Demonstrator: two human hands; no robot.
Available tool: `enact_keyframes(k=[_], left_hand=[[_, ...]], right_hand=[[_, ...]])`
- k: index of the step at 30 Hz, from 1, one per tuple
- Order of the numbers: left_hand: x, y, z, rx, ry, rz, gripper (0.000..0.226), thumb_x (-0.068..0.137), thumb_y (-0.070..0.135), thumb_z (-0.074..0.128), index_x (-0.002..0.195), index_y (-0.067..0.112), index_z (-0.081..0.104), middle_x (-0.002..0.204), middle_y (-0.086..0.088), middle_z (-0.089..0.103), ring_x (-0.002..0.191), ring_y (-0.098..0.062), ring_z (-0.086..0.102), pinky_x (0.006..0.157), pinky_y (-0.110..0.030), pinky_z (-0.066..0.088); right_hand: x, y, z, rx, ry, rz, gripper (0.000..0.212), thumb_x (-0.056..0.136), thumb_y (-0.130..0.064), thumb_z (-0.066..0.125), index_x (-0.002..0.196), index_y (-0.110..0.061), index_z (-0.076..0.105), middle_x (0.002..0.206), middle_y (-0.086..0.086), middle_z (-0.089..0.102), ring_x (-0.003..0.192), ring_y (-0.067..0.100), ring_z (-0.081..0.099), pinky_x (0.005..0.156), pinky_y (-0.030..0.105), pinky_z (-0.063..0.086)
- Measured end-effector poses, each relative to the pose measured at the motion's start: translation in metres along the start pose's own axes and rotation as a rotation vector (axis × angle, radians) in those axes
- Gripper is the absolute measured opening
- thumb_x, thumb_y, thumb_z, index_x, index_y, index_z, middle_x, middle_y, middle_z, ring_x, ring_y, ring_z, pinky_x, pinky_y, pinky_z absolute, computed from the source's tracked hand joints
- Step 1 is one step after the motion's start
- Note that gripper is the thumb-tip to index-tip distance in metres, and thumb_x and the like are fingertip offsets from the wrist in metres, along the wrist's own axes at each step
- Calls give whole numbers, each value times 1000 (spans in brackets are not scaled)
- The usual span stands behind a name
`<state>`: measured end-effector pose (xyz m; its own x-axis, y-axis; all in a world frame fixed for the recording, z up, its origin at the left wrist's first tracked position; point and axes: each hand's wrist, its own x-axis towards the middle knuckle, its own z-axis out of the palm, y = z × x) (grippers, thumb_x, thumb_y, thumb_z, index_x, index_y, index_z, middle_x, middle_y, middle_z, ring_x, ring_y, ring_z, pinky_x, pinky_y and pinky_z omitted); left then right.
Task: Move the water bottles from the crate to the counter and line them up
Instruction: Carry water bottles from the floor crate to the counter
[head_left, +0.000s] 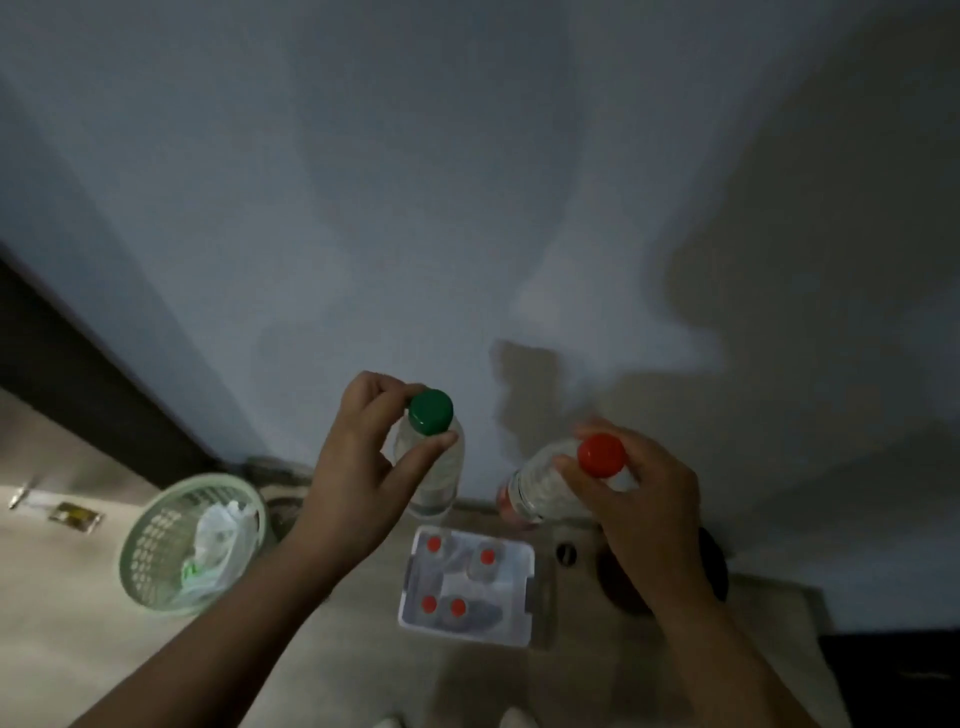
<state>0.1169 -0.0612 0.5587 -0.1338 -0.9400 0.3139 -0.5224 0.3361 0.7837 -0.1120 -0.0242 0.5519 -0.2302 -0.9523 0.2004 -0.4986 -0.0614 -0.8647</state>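
Note:
My left hand (358, 462) pinches the neck of a clear water bottle with a green cap (430, 411), held up in the air. My right hand (644, 499) grips a second clear bottle with a red cap (601, 455), tilted to the left. Below both hands a white crate (522, 551) stands on the floor. Several red-capped bottles (487, 557) stand upright inside it. No counter shows in the head view.
A pale green perforated basket (156, 540) with a crumpled plastic bag stands left of the crate. A dark round object (714, 561) lies behind my right wrist. A blue-grey wall fills the upper half, and a dark frame runs along the left.

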Motion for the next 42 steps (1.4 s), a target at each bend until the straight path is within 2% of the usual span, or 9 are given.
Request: enact_keyframes(k=[3,5,8,13,19,25,32,36,42], left_hand=[[26,66,-44,-91,73,70,28,83,48,51,104,30,56,105,10,48,99,-5,53,72,-8,47],[39,111,-72,-148,153,112,28,83,48,50,103,29,56,105,8,53,97,-7,56,75,-13,48],[53,181,-108,-252,236,165,34,83,50,49,105,27,59,101,8,64,93,-6,62,73,-19,51],[64,284,-151,-276,360,283,30,89,45,44,102,25,62,95,12,70,91,-3,65,75,-22,47],[61,361,-183,-414,482,267,37,88,44,53,93,10,66,85,-2,74,80,-16,71,81,-39,55],[41,391,-195,-353,575,294,38,85,45,54,94,10,65,84,-4,74,79,-15,72,78,-34,54],[6,386,-237,-325,696,322,37,84,42,58,92,6,65,84,-8,72,77,-13,70,63,-11,51],[-18,364,-280,-291,778,294,42,81,42,53,94,3,65,85,-9,72,78,-13,70,63,-11,51],[-62,319,-381,-190,901,283,30,87,37,57,89,9,66,83,-12,71,79,-19,70,69,-20,55]], right_hand=[[21,-73,-38,149,67,-101,23,69,-22,82,89,-26,71,88,-11,73,88,3,67,79,15,50],[33,-122,-63,210,123,-185,19,68,-32,80,85,-27,72,88,-9,74,85,7,69,77,18,52],[48,-188,-101,288,216,-274,31,68,-48,67,83,-20,68,84,-1,73,81,15,69,75,28,54],[63,-286,-170,430,140,-416,13,84,-30,66,78,-18,63,77,-1,73,75,9,67,65,19,51],[65,-353,-226,520,24,-527,21,86,-29,64,76,-10,64,70,-1,69,67,7,64,64,16,49],[58,-375,-231,619,-123,-578,24,87,-25,62,73,-6,63,66,2,69,63,6,63,61,11,46],[46,-412,-189,649,-293,-626,23,86,-28,62,77,-7,64,69,2,71,64,3,64,62,7,45],[32,-444,-135,660,-392,-643,24,86,-30,63,79,-7,65,70,1,71,63,2,64,60,7,44],[-3,-511,-30,722,-517,-693,24,85,-31,64,81,-7,66,71,4,72,65,4,66,61,8,46]])
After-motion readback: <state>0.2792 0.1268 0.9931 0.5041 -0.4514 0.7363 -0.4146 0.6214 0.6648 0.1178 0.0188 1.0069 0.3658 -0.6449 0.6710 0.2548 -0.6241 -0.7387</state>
